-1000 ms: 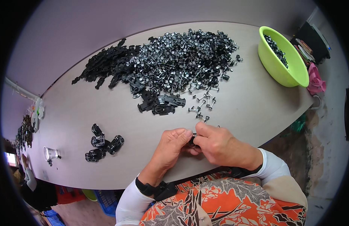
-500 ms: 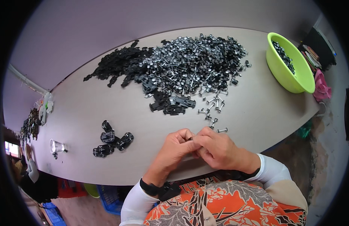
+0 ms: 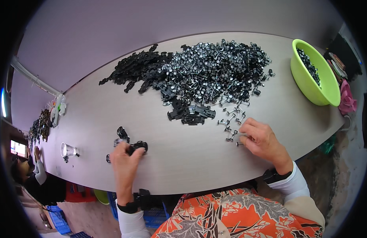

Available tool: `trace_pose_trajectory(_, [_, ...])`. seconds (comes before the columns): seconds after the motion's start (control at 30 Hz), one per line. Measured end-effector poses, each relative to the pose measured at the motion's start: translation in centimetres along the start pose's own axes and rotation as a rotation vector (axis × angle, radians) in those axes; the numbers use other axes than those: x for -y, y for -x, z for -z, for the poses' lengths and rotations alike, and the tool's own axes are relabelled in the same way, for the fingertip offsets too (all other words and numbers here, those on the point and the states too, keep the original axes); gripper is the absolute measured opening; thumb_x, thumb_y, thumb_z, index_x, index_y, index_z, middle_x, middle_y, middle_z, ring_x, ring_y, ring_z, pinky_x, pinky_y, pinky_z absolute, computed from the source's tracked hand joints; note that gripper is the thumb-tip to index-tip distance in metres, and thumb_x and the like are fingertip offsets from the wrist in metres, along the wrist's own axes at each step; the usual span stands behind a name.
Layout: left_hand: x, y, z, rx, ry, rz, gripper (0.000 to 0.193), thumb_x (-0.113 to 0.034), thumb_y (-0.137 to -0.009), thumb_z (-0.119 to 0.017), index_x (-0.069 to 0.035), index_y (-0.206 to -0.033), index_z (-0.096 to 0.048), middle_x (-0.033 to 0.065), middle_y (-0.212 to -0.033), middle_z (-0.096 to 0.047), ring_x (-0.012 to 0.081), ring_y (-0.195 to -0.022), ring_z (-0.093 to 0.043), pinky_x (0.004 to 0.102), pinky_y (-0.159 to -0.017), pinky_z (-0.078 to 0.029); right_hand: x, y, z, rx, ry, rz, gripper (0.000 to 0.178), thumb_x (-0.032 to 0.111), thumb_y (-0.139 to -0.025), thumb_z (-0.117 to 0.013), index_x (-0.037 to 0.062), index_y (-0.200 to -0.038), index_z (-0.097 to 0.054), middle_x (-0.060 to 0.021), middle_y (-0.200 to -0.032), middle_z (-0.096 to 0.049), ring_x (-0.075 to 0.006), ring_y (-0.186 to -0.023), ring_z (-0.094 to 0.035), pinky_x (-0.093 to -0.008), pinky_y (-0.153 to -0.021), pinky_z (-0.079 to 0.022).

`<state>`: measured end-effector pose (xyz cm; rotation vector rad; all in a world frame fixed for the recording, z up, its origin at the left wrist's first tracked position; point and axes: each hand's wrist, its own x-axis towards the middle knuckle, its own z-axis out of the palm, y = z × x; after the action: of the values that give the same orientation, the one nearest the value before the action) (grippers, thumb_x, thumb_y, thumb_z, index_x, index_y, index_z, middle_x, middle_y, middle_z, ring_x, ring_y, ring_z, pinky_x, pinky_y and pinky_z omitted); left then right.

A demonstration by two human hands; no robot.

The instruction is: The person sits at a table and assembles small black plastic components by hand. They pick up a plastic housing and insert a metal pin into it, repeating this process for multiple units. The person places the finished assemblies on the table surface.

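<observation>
My left hand is at the left of the table over a small group of black toy car chassis fitted with wheels. Its thumb and fingers close round one dark chassis, partly hidden by the hand. Farther right, my right hand is lowered to the tabletop, its fingertips pinching a short metal axle with black wheels. Several loose wheel axles lie just beyond those fingers. Bare black chassis plates are gathered near the table's middle.
A large heap of wheel axles covers the table's far side, next to a pile of black chassis. A lime-green basin holds dark parts at the right. At the left stand a clear cup and, beyond it, another person.
Both hands were together near the front edge. They have parted: the left went left to the wheeled chassis, the right went right to the loose axles. The whole view has shifted slightly.
</observation>
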<state>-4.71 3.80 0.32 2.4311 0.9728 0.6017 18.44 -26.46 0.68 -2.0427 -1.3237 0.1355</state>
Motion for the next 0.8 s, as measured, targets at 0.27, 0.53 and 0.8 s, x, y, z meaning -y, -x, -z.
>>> trace_pose_trajectory(0.27, [-6.8,-2.3,-3.8,0.019,0.178,-0.364,0.022,-0.004,-0.075,-0.069,0.0,-0.095,-0.061,0.0121,-0.09,-0.062,0.0231,-0.068,-0.057,0.0319,-0.061,-0.045,-0.2,0.2,-1.7,0.091,0.034,0.064,0.014,0.001,-0.073,-0.062,0.0029,-0.086,-0.056,-0.0109,-0.081,-0.052,-0.0321,-0.069,-0.057,-0.0412,-0.058,-0.047])
trace_pose_trajectory(0.53, [-10.0,-3.2,-9.6,0.284,0.033,-0.421,0.023,-0.005,-0.07,-0.07,-0.001,-0.09,-0.059,0.0136,-0.085,-0.057,0.0347,-0.082,-0.06,0.043,-0.069,-0.048,-0.9,1.8,-1.3,-0.048,0.083,-0.122,0.015,-0.003,-0.073,-0.057,0.0012,-0.087,-0.055,-0.0134,-0.085,-0.051,-0.0335,-0.069,-0.057,-0.0414,-0.06,-0.047])
trace_pose_trajectory(0.8, [-10.1,-2.2,-9.2,0.488,0.456,-0.132,0.017,-0.003,-0.071,-0.068,-0.001,-0.086,-0.059,0.008,-0.079,-0.058,0.0212,-0.061,-0.062,0.033,-0.052,-0.048,-0.6,2.3,-0.5,0.027,0.058,-0.069,0.019,-0.002,-0.075,-0.059,-0.0019,-0.093,-0.055,-0.0147,-0.102,-0.051,-0.0337,-0.08,-0.058,-0.0399,-0.068,-0.049])
